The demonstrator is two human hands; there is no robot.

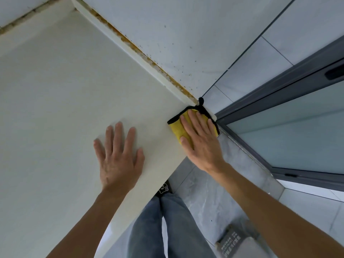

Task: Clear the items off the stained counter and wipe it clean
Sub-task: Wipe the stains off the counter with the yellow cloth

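A cream counter (pixel 65 90) fills the left of the view, seen from above. The left hand (pixel 119 159) lies flat on it near the front edge, fingers straight and spread. The right hand (pixel 201 140) presses a yellow cloth (pixel 177 130) with black trim onto the counter's far right corner, fingers straight. Brown stains (pixel 141 53) run along the seam where counter meets wall (pixel 186 34). Right of the corner stands a grey sliding door frame (pixel 279 94). Grey floor tiles (pixel 208 198) lie below.
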